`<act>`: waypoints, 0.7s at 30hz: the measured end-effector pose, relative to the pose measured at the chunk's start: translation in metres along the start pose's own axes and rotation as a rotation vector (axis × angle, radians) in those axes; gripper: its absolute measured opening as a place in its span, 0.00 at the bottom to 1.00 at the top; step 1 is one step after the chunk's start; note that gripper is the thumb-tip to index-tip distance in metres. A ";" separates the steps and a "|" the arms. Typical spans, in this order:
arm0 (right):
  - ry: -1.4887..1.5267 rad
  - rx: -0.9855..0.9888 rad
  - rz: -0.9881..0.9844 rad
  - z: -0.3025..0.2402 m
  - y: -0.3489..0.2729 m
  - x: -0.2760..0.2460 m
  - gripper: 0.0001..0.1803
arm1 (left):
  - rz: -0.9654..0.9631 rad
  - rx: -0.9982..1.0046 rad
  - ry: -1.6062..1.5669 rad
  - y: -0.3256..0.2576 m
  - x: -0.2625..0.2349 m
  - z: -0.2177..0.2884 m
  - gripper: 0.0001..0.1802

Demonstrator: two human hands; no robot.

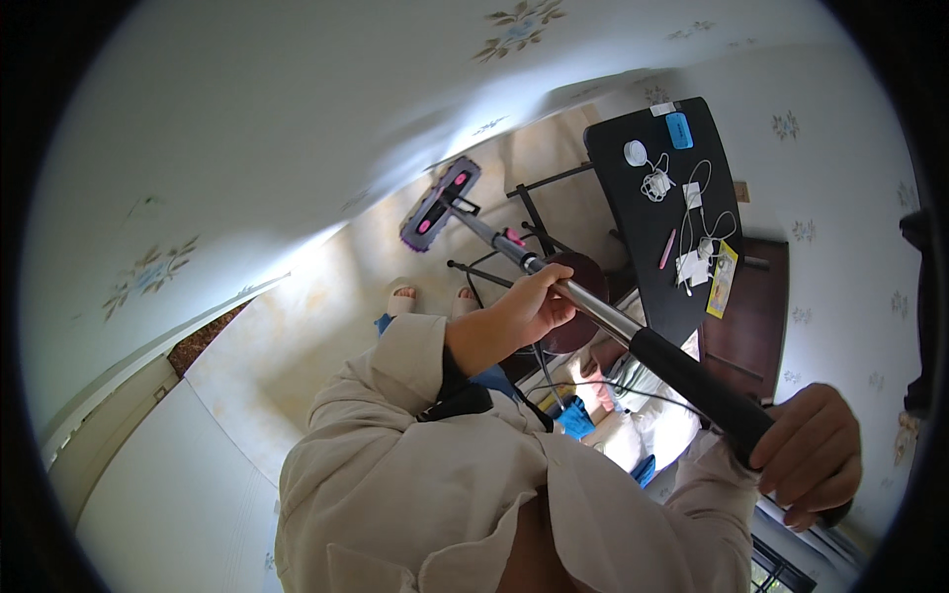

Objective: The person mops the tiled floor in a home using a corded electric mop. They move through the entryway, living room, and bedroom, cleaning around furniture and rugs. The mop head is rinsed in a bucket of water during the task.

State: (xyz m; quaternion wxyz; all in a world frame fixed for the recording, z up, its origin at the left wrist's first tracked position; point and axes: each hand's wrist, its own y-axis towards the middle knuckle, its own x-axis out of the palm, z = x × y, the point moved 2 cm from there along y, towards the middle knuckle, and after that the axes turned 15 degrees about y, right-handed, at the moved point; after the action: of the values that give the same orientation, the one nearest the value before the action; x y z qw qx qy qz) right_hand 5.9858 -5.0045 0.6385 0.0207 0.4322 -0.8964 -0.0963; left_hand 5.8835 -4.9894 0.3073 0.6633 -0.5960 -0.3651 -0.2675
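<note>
A flat mop runs slantwise across the view in front of me. My left hand is closed around its silver pole, just below the grey and pink lower joint. Around the black grip at the near end, my right hand has its fingers wrapped. The grey and black mop head, with pink spots and a fringed pad, is at the far end beside the foot of the patterned wall. Whether its pad presses on the floor I cannot tell.
A black table holds white cables, a blue box and a pink pen. Under the mop pole stands a stool with a round dark red seat. Clothes lie heaped beyond my right arm. The pale floor meets the floral wall.
</note>
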 end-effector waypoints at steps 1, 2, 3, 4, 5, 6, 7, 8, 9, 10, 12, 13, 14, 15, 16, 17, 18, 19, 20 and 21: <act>0.035 -0.016 -0.031 -0.005 0.002 0.001 0.14 | 0.010 -0.004 -0.007 -0.015 -0.005 -0.004 0.08; 0.076 -0.019 -0.060 -0.008 0.003 0.000 0.15 | 0.009 0.004 -0.019 -0.029 -0.009 -0.006 0.08; 0.132 -0.027 -0.097 -0.011 0.005 -0.001 0.16 | 0.027 -0.012 -0.051 -0.041 -0.015 -0.008 0.08; 0.157 -0.030 -0.120 -0.011 0.006 -0.002 0.16 | 0.005 0.019 -0.070 -0.053 -0.020 -0.009 0.08; 0.186 -0.029 -0.136 -0.010 0.008 -0.004 0.17 | 0.002 0.039 -0.088 -0.063 -0.026 -0.011 0.08; 0.222 -0.022 -0.153 -0.006 0.010 -0.005 0.17 | 0.020 0.043 -0.106 -0.073 -0.033 -0.015 0.08; 0.246 -0.021 -0.213 -0.001 0.012 -0.008 0.17 | 0.050 0.057 -0.136 -0.082 -0.039 -0.018 0.08; 0.294 -0.032 -0.233 0.006 0.014 -0.010 0.16 | 0.079 0.077 -0.155 -0.089 -0.046 -0.022 0.08; 0.344 -0.042 -0.248 0.015 0.015 -0.008 0.15 | 0.110 0.092 -0.174 -0.098 -0.055 -0.029 0.08; 0.398 -0.046 -0.271 0.025 0.015 -0.007 0.14 | 0.135 0.114 -0.192 -0.104 -0.065 -0.033 0.08; 0.421 -0.135 -0.278 0.051 0.012 -0.004 0.09 | 0.196 0.129 -0.164 -0.108 -0.088 -0.041 0.08; 0.418 -0.230 -0.095 0.065 0.005 0.005 0.06 | 0.224 0.145 -0.153 -0.108 -0.101 -0.045 0.08; 0.449 -0.270 0.043 0.081 -0.003 0.014 0.06 | 0.200 0.200 -0.141 -0.106 -0.115 -0.049 0.08; 0.486 -0.310 0.182 0.095 -0.012 0.022 0.07 | 0.278 0.212 -0.152 -0.103 -0.131 -0.054 0.08; 0.483 -0.302 0.252 0.105 -0.021 0.032 0.07 | 0.307 0.262 -0.161 -0.097 -0.145 -0.057 0.07; 0.484 -0.295 0.320 0.113 -0.031 0.042 0.07 | 0.338 0.315 -0.170 -0.091 -0.156 -0.061 0.06; 0.496 -0.291 0.395 0.117 -0.043 0.051 0.08 | 0.450 0.318 -0.210 -0.086 -0.168 -0.067 0.05; 0.482 -0.295 0.402 0.116 -0.056 0.061 0.09 | 0.561 0.318 -0.250 -0.084 -0.175 -0.073 0.05; 0.469 -0.299 0.419 0.112 -0.069 0.070 0.09 | 0.700 0.298 -0.308 -0.081 -0.178 -0.079 0.04; 0.435 -0.293 0.521 0.101 -0.086 0.079 0.10 | 0.700 0.243 -0.279 -0.076 -0.173 -0.084 0.03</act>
State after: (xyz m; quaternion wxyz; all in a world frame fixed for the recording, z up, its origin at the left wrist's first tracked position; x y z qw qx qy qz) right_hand 5.9908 -5.1030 0.5196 0.2963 0.1925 -0.9277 -0.1208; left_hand 5.7357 -5.0972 0.2117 0.7240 -0.6323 -0.2553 0.1038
